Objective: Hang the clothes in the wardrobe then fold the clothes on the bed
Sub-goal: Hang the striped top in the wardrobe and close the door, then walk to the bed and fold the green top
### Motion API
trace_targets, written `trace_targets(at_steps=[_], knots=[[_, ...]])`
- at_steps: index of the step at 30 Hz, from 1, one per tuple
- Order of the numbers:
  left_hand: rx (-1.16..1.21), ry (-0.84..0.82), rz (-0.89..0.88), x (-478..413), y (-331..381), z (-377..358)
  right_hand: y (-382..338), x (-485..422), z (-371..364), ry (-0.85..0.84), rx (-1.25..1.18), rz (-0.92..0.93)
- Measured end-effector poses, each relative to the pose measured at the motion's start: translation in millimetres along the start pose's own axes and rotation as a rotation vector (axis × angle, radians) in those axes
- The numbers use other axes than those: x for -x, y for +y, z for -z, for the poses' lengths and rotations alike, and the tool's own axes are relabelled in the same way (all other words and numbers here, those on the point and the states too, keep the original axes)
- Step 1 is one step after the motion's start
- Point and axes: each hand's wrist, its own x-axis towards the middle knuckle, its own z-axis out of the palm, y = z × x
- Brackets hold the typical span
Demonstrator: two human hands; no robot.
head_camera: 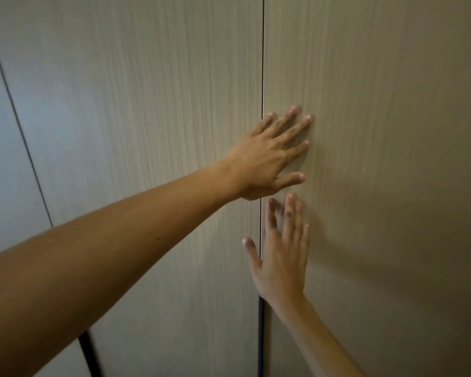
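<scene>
Where the wardrobe [147, 104] doors meet at a seam [263, 63], the left hand [264, 159] lies flat, fingers [294, 129] spread, on the right door [392, 131]; the right hand [280, 262], fingers straight and together, rests just below.

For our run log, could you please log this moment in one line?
left hand: flat on right wardrobe door, by seam | right hand: flat on same door, below | held: nothing
</scene>
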Motion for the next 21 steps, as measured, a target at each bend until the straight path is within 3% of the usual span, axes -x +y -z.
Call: trace_targets(at_steps=[12,16,21], knots=[[0.111,-0.047,0.022,1.7,-2.4,6.5,-12.7,-6.5,0.8,-0.018,-0.091,0.049],[0.22,-0.02,0.206,48.5,-11.5,12.0,-47.1,-2.4,-1.7,-0.048,-0.303,0.209],[0.316,0.056,0.622,165.3,-46.0,32.3,-125.8,9.7,-14.3,-0.218,-0.704,0.298]])
